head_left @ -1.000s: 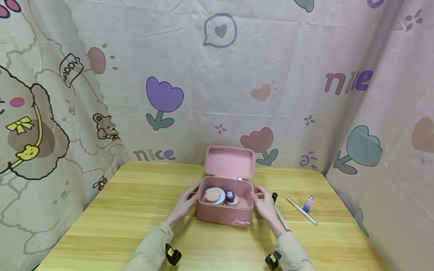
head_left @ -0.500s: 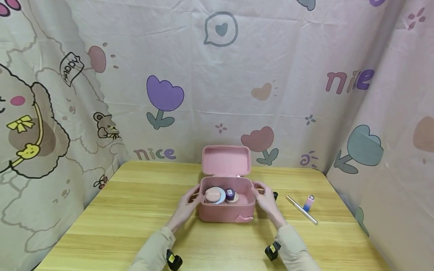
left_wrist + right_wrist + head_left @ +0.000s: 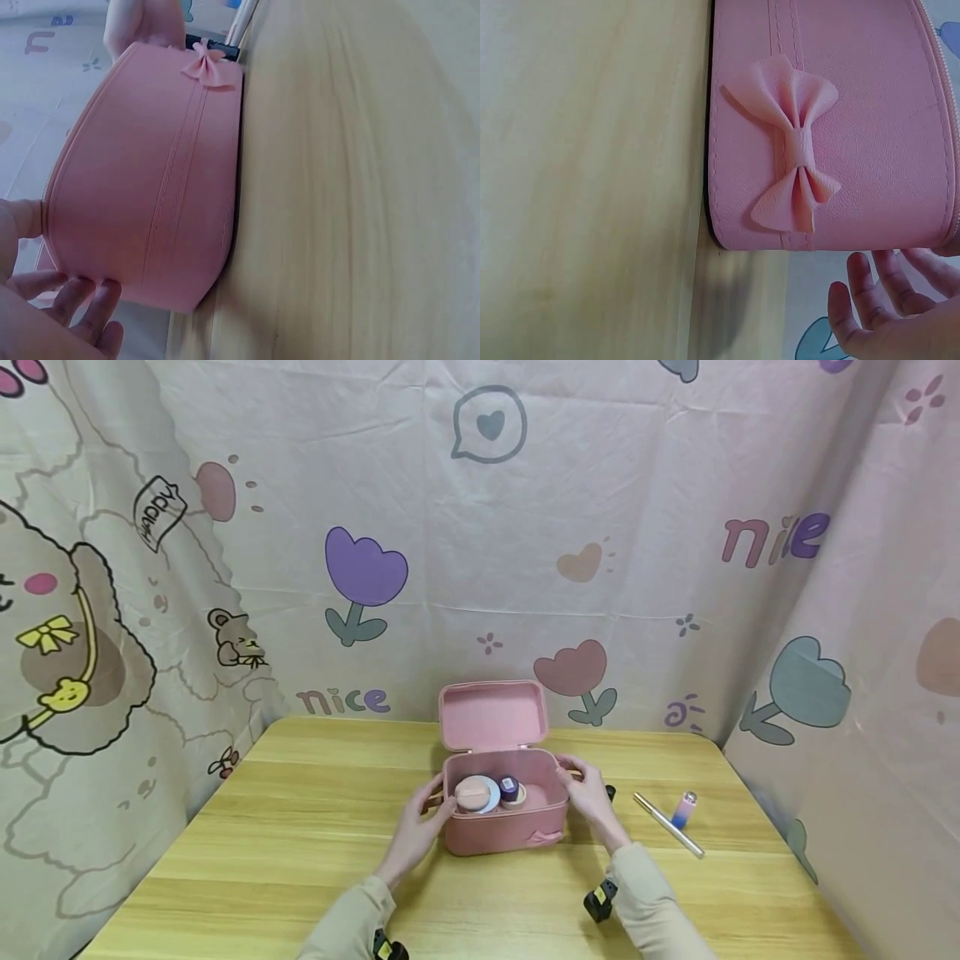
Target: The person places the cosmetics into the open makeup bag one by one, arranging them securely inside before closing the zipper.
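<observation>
A pink case (image 3: 501, 831) stands on the wooden table (image 3: 300, 835), its lid (image 3: 492, 716) raised. Inside lie a round compact with a pink puff (image 3: 473, 793) and a small purple-capped jar (image 3: 510, 790). My left hand (image 3: 437, 795) presses the case's left end, thumb at the rim and fingertips (image 3: 79, 294) against the side. On the right end rests my right hand (image 3: 579, 783), with its fingers (image 3: 874, 289) nearly straight. A pink bow (image 3: 791, 142) sits on the front wall of the case (image 3: 150, 187).
To the right of the case lie a silver pen (image 3: 668, 826) and a small pink-and-blue tube (image 3: 682, 810). A black object (image 3: 611, 792) is partly hidden behind my right hand. Printed cloth walls close in the table at the back and both sides.
The case has turned a little counter-clockwise and shifted left between my hands. My left hand has come nearer to me and my right hand has gone farther back.
</observation>
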The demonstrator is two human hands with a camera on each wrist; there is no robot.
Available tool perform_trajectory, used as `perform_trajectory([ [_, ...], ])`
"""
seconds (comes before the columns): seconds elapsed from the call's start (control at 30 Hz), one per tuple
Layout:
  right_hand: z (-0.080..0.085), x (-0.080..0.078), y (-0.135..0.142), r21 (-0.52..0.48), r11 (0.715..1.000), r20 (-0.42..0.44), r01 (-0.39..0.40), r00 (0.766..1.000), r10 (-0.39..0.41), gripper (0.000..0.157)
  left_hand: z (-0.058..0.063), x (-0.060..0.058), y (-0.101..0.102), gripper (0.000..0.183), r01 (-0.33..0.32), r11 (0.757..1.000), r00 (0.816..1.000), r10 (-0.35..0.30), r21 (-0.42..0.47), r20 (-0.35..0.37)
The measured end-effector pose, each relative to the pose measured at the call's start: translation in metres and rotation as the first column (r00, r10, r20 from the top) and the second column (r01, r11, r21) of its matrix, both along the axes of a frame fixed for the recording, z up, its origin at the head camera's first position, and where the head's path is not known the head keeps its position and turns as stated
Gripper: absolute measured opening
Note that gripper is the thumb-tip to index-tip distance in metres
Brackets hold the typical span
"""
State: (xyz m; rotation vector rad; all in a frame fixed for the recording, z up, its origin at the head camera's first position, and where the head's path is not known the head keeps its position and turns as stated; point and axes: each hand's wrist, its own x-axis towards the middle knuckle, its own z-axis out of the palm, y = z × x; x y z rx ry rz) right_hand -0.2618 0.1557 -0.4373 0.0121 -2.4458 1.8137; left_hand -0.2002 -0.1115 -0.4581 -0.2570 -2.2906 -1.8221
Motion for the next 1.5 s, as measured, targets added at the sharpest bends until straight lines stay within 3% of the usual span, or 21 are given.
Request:
perform_trajectory([
  [0.17, -0.001, -0.004, 0.001, -0.011, 1.0, -0.011, -0.01, 1.0, 0.01, 0.033, 0.0, 0.004, 0.004, 0.053, -0.025, 0.999, 0.999, 0.025, -0.023, -0.028],
  [0.33, 0.0, -0.003, 0.001, -0.011, 1.0, -0.024, -0.016, 1.0, 0.016, 0.034, 0.001, 0.005, 0.004, 0.054, -0.052, 0.997, 0.999, 0.052, -0.058, -0.006],
  [0.6, 0.005, 0.022, -0.007, 0.181, 0.981, -0.128, 0.072, 0.991, -0.049, 0.045, 0.004, 0.004, 0.003, 0.056, -0.068, 0.992, 0.998, 0.069, -0.102, 0.007],
  [0.77, 0.001, 0.037, -0.009, 0.221, 0.971, -0.199, 0.093, 0.979, -0.048, 0.053, 0.005, 0.002, 0.001, 0.059, -0.054, 0.993, 0.998, 0.056, -0.11, 0.015],
  [0.97, -0.007, 0.045, -0.011, 0.226, 0.971, -0.248, 0.078, 0.969, -0.02, 0.058, 0.007, -0.002, -0.002, 0.06, -0.048, 0.99, 0.997, 0.056, -0.132, 0.057],
  [1.17, -0.009, 0.047, -0.012, 0.185, 0.98, -0.26, 0.067, 0.966, -0.017, 0.058, 0.012, -0.013, -0.007, 0.06, -0.049, 0.993, 0.997, 0.055, -0.103, 0.06],
  [1.37, -0.01, 0.047, -0.012, 0.17, 0.984, -0.254, 0.053, 0.967, -0.008, 0.057, 0.018, -0.033, -0.013, 0.065, -0.019, 0.997, 0.999, 0.022, -0.075, 0.041],
  [1.5, -0.01, 0.047, -0.012, 0.169, 0.985, -0.248, 0.045, 0.969, -0.002, 0.056, 0.02, -0.046, -0.017, 0.067, 0.0, 0.998, 0.997, 0.004, -0.059, 0.081],
])
